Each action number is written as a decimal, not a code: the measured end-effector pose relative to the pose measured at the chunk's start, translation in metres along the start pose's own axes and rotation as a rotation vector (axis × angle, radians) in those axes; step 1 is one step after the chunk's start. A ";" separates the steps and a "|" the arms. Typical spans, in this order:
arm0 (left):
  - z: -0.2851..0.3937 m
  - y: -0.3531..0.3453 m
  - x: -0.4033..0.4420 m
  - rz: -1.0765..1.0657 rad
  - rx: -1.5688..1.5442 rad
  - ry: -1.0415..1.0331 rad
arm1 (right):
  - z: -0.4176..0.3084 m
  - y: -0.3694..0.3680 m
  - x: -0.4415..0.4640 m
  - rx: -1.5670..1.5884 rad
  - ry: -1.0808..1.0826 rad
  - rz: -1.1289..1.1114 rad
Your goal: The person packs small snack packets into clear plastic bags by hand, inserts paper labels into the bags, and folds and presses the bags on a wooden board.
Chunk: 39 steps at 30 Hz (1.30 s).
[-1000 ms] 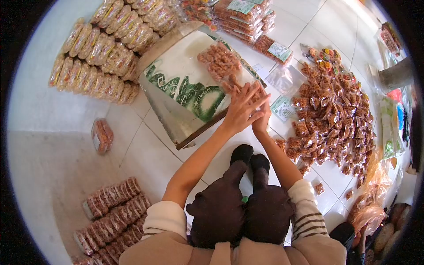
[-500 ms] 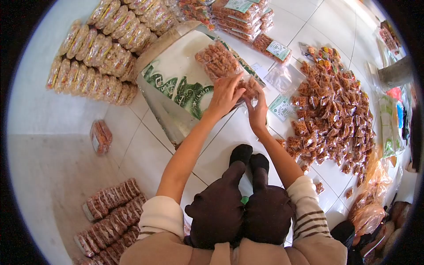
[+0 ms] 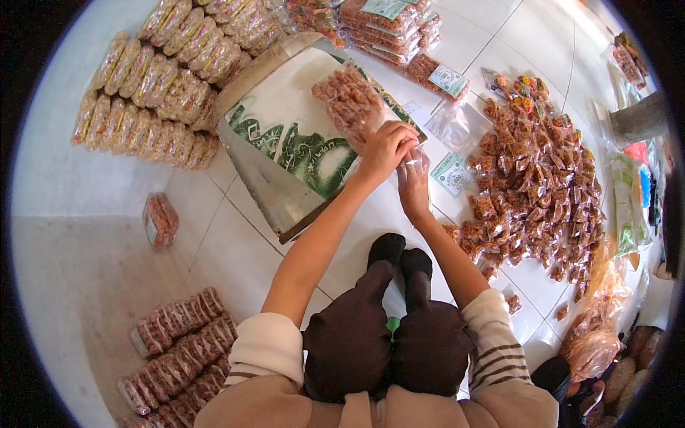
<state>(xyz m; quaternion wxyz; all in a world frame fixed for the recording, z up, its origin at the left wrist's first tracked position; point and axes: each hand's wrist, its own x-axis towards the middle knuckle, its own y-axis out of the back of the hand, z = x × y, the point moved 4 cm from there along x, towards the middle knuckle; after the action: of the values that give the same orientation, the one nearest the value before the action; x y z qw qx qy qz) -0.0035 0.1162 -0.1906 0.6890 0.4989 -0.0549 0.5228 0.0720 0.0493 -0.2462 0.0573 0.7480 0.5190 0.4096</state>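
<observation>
Middle of the frame: a clear bag of brown snacks (image 3: 348,100) lies flat on a green-and-white patterned box top (image 3: 267,135), its near end towards the person. The left hand (image 3: 390,148) has its fingertips bunched together, looks like pinching loose plastic at that end. The right hand (image 3: 414,189) is just below, fingers curled up by some shiny film — can't tell how firmly they're closed on it. My guess: the box takes the weight, so both hands are free for the floppy end. Clear plastic sleeves (image 3: 452,127) and a printed label (image 3: 452,173) sit right of centre, probably for easy reach — same with the heap of small packets (image 3: 535,178) farther right.
</observation>
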 end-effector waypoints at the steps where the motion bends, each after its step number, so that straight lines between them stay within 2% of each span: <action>1: 0.001 -0.001 0.000 -0.018 -0.047 0.019 | 0.000 0.000 0.002 0.017 0.003 0.044; 5: -0.009 -0.005 -0.003 -0.016 -0.172 0.094 | 0.003 -0.001 0.013 0.002 -0.092 -0.025; 8: -0.004 -0.001 0.001 0.023 -0.081 0.062 | 0.003 0.002 0.009 0.079 -0.092 0.014; 10: 0.001 0.001 0.003 -0.004 -0.048 0.017 | -0.003 0.009 0.005 0.058 0.139 0.029; 12: 0.007 0.001 0.005 -0.040 -0.018 -0.028 | -0.003 0.013 0.004 -0.016 0.207 0.047; 14: 0.010 -0.004 0.006 -0.206 -0.037 -0.015 | 0.008 0.009 0.007 0.100 -0.062 -0.039; 15: 0.008 -0.006 0.005 -0.207 -0.038 -0.015 | 0.007 0.010 0.011 0.085 -0.127 -0.030; 17: -0.002 0.002 0.005 0.009 -0.184 0.061 | 0.007 0.009 0.021 0.082 -0.135 0.057; 18: -0.005 0.005 0.004 0.011 -0.182 0.059 | 0.008 0.010 0.023 0.079 -0.147 0.143; 20: -0.015 0.012 -0.003 0.007 0.133 0.153 | 0.009 0.008 0.023 0.115 -0.167 0.160; 21: -0.019 0.013 -0.004 -0.025 0.178 0.129 | 0.012 0.006 0.022 0.178 -0.219 0.162; 23: -0.024 0.012 -0.008 -0.036 0.173 0.122 | 0.017 0.003 0.020 0.241 -0.273 0.163; 25: -0.024 0.012 -0.008 -0.046 0.167 0.113 | 0.013 0.004 0.024 0.186 -0.103 0.193; 29: -0.022 0.008 -0.015 -0.155 0.247 0.057 | 0.009 -0.001 0.038 0.237 -0.126 0.126; 31: -0.022 0.006 -0.017 -0.216 0.307 0.023 | 0.017 -0.012 0.041 0.294 -0.271 0.133; 35: -0.018 0.007 -0.016 -0.176 0.291 0.028 | 0.013 -0.011 0.031 0.228 -0.341 0.218; 37: -0.016 0.008 -0.016 -0.161 0.262 0.047 | 0.018 -0.017 0.023 0.546 -0.564 0.112; 38: -0.015 0.006 -0.017 -0.186 0.313 0.020 | 0.020 -0.016 0.021 0.542 -0.569 0.112; 39: -0.014 0.005 -0.019 -0.212 0.365 -0.008 | 0.018 -0.019 0.021 0.469 -0.427 0.082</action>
<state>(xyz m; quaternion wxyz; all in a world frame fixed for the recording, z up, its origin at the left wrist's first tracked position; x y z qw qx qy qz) -0.0222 0.1144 -0.2057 0.6382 0.6206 0.0908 0.4465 0.0732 0.0816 -0.2561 -0.0257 0.8302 0.5449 0.1145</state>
